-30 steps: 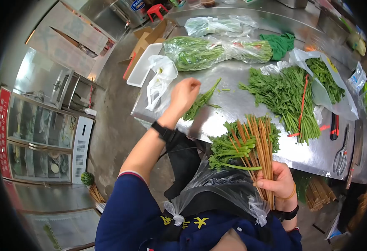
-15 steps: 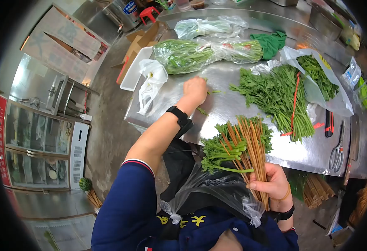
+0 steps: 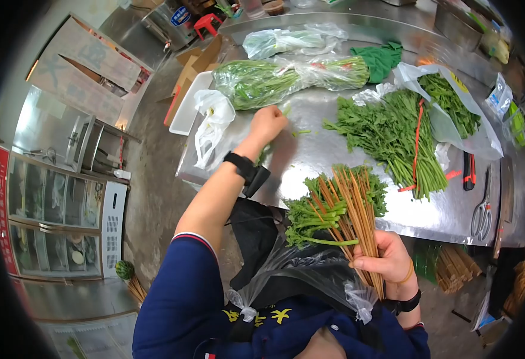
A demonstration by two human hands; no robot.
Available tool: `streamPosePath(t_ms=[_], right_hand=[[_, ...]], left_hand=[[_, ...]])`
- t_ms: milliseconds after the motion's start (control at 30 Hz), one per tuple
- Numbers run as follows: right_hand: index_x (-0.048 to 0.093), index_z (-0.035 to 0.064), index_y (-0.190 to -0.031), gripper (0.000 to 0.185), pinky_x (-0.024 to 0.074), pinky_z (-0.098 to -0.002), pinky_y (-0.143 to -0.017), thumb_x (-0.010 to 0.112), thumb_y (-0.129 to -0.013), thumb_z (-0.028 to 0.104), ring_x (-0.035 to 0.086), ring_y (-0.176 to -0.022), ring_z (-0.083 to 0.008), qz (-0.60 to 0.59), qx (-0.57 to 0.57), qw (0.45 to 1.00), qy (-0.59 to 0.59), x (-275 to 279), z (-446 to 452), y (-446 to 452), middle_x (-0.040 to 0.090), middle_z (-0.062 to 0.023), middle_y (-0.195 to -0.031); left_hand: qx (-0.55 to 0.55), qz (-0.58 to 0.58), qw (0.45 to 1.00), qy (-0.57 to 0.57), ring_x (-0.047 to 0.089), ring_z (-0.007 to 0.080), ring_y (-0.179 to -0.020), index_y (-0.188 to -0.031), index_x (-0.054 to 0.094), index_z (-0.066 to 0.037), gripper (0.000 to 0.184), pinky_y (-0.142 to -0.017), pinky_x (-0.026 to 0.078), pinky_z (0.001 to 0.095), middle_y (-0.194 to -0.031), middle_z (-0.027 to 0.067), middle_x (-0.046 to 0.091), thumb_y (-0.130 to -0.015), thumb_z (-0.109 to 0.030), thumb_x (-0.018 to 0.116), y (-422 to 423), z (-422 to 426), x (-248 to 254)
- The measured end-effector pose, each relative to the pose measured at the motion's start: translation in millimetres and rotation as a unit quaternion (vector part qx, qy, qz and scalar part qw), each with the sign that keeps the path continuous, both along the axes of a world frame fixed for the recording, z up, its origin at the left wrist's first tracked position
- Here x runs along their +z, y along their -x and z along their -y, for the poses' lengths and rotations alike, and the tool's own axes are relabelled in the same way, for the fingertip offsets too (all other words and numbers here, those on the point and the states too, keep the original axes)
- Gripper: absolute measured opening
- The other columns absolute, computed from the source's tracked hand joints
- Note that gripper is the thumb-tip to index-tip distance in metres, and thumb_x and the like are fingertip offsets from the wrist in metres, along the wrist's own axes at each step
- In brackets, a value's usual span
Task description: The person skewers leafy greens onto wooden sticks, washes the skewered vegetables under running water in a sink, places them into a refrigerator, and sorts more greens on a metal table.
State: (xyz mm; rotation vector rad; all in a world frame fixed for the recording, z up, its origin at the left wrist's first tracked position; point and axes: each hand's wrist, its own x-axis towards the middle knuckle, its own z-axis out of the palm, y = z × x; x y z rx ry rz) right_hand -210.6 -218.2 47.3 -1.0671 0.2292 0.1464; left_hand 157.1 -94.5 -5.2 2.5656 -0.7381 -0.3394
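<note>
My right hand (image 3: pixel 388 258) grips a bundle of thin wooden skewers (image 3: pixel 361 209), their upper ends leaning over the table's front edge. Leafy green sprigs (image 3: pixel 313 221) with pale stems sit around the upper part of the skewers; I cannot tell how they are attached. My left hand (image 3: pixel 268 124) is low over the steel table, fingers curled together, their tips partly hidden. Small green scraps (image 3: pixel 301 132) lie just right of it, and another bit of green shows beside the wrist. A large bunch of leafy greens (image 3: pixel 388 134) lies to the right with a red tie across it.
Bagged greens (image 3: pixel 256 84) lie behind my left hand, beside a green cloth (image 3: pixel 382 60). A white plastic bag (image 3: pixel 214 116) and white tray (image 3: pixel 181 113) are at left. Scissors (image 3: pixel 481 218), a red-black cutter (image 3: pixel 469 172) and a steel table edge (image 3: pixel 430 234) are at right.
My left hand has slid a little to the left over the tabletop, and a green scrap near its wrist has shifted left too. My right hand keeps its hold on the skewers.
</note>
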Motion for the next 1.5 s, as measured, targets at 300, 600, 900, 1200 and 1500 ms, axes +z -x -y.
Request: streamPosePath(t_ms=[300, 600, 900, 1200, 1500], right_hand=[[0.058, 0.0005, -0.082, 0.017, 0.0447, -0.0218, -0.063, 0.069, -0.069, 0.004, 0.056, -0.069, -0.0086, 0.005, 0.007, 1.000, 0.004, 2.0, -5.8, -4.6, 0.059, -0.0029, -0.075], [0.057, 0.0001, -0.084, 0.018, 0.0456, -0.0217, -0.062, 0.068, -0.070, 0.004, 0.057, -0.068, -0.0094, -0.004, -0.004, 1.000, -0.005, 0.9, -10.3, 0.4, 0.059, -0.0038, -0.076], [0.057, 0.0009, -0.083, 0.017, 0.0466, -0.0220, -0.061, 0.068, -0.069, 0.002, 0.057, -0.067, -0.0098, -0.006, -0.045, 0.999, 0.008, 5.9, -21.1, -3.4, 0.059, -0.0034, -0.075], [0.057, 0.0021, -0.081, 0.018, 0.0436, -0.0198, -0.057, 0.069, -0.067, 0.000, 0.053, -0.062, -0.0059, -0.024, 0.006, 0.998, 0.058, 14.6, -34.2, -16.4, 0.057, -0.0002, -0.072], [0.057, 0.0020, -0.082, 0.018, 0.0435, -0.0189, -0.058, 0.068, -0.068, -0.001, 0.053, -0.063, -0.0055, -0.038, 0.018, 0.995, 0.091, 20.0, -37.1, -19.1, 0.058, 0.0002, -0.072]], left_hand=[[-0.039, -0.271, 0.913, 0.303, 0.046, 0.0106, -0.065, -0.105, 0.051, 0.003, 0.026, -0.059, 0.040, 0.0211, -0.075, 0.0025, 0.050, -0.088, -0.015, 0.044, 18.1, -14.3, 29.9], [-0.008, -0.227, 0.900, 0.373, 0.057, 0.0211, -0.089, -0.114, 0.044, 0.004, 0.033, -0.078, 0.044, 0.0318, -0.105, 0.0167, 0.056, -0.091, -0.019, 0.039, 17.6, -30.5, 68.9], [-0.039, -0.339, 0.811, 0.476, 0.049, 0.0064, -0.060, -0.095, 0.056, 0.000, 0.015, -0.054, 0.039, 0.0184, -0.075, 0.0023, 0.055, -0.086, -0.012, 0.052, 93.1, -77.6, 135.8], [0.030, -0.470, 0.764, 0.442, 0.049, 0.0079, -0.063, -0.095, 0.059, 0.002, 0.023, -0.059, 0.041, 0.0199, -0.072, 0.0010, 0.056, -0.086, -0.018, 0.053, 196.6, -103.0, 103.5], [-0.005, -0.482, 0.764, 0.429, 0.055, 0.0103, -0.066, -0.092, 0.061, 0.003, 0.021, -0.061, 0.045, 0.0224, -0.078, 0.0064, 0.061, -0.085, -0.016, 0.055, 205.2, -104.1, 101.1]])
